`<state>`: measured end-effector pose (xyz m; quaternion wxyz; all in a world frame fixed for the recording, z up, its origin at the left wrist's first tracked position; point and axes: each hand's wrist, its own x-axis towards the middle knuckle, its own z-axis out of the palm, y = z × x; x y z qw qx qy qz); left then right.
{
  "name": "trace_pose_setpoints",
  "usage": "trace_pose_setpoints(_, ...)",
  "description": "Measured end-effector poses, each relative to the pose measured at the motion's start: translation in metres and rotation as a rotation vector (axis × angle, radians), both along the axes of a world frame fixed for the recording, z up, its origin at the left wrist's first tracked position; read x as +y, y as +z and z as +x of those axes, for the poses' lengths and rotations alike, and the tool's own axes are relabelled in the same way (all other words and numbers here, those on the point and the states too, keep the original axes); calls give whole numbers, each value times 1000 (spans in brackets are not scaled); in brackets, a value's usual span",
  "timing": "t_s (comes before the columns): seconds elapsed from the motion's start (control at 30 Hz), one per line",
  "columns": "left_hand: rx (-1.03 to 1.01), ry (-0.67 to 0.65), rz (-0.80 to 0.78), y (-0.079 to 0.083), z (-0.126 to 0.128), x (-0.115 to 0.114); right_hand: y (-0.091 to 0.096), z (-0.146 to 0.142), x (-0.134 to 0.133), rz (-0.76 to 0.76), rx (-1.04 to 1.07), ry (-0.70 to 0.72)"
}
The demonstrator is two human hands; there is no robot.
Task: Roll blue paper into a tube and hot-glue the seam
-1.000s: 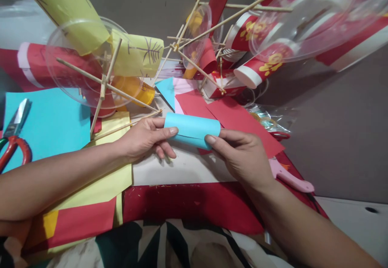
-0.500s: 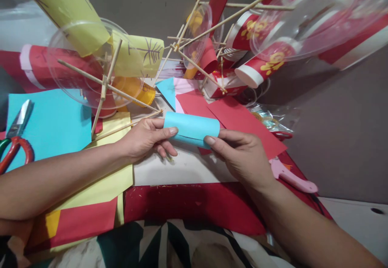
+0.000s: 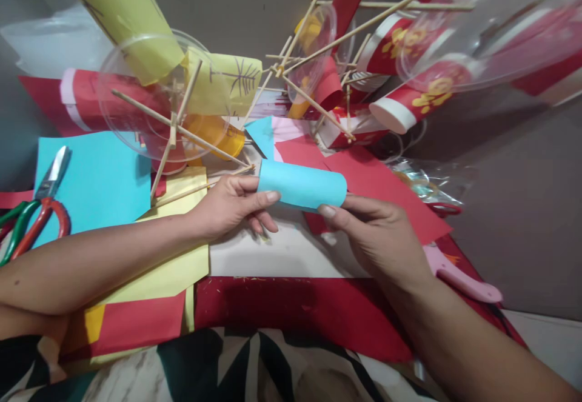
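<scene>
A light blue sheet of paper rolled into a short tube (image 3: 302,185) is held level above the work surface between both hands. My left hand (image 3: 230,207) pinches its left end with the thumb on top. At the tube's right end my right hand (image 3: 378,236) grips with thumb and fingers. Under the tube lie red paper sheets (image 3: 364,177) and a white sheet (image 3: 282,253).
Red- and green-handled scissors (image 3: 34,220) lie on a blue sheet (image 3: 95,177) at the left. Clear plastic lids with crossed wooden sticks (image 3: 159,111), yellow rolled paper (image 3: 222,80) and red-and-gold paper cups (image 3: 409,99) crowd the back. A pink tool (image 3: 459,274) lies right of my right wrist.
The whole view shifted slightly right and down. The blue paper looks rolled more fully closed than before; both hands keep their hold on it.
</scene>
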<state>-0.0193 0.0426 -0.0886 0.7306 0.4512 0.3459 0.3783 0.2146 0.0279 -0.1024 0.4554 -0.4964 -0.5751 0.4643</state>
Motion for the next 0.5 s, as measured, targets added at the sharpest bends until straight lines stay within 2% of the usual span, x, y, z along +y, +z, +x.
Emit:
trace_pose_setpoints(0.23, 218, 95, 318, 6, -1, -7, 7, -2, 0, 187, -13, 74)
trace_pose_setpoints(0.33, 347, 171, 624, 9, -4, -11, 11, 0, -1, 308, -74, 80)
trace_pose_setpoints(0.43, 409, 94, 881, 2, -10, -13, 14, 6, -4, 492, -121, 121)
trace_pose_setpoints(0.47, 406, 39, 876, -3, -12, -14, 14, 9, -4, 548, -139, 137)
trace_pose_setpoints(0.5, 407, 73, 806, -8, -14, -15, 15, 12, -5, 599, -162, 150)
